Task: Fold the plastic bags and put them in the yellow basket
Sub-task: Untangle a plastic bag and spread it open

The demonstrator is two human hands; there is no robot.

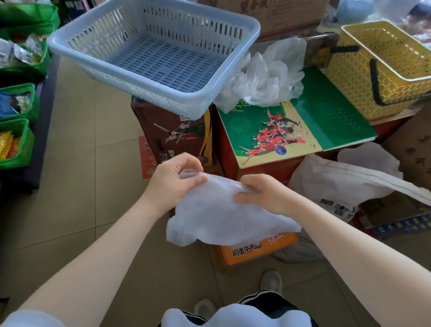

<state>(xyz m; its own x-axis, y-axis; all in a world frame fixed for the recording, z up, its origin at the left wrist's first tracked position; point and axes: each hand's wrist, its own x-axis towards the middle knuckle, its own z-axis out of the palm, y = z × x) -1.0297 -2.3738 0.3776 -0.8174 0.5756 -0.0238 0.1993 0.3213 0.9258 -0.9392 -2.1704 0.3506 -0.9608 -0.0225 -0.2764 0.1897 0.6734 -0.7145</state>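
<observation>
I hold a white translucent plastic bag [223,216] in the air at the centre of the view. My left hand [176,180] pinches its upper left corner. My right hand [263,192] grips its upper right edge with curled fingers. The bag hangs down below both hands, partly flattened. A heap of crumpled clear plastic bags [263,77] lies on a green box beyond my hands. The yellow basket [356,85] with black handles stands at the far right on the same stack, and nothing shows inside it.
A pale blue slotted basket [237,61] sits on a brown carton ahead. A green printed box [319,122] lies beside it. A white woven sack [345,183] and cartons crowd the right. Green crates of snacks [27,147] line the left. Tiled floor spreads between them.
</observation>
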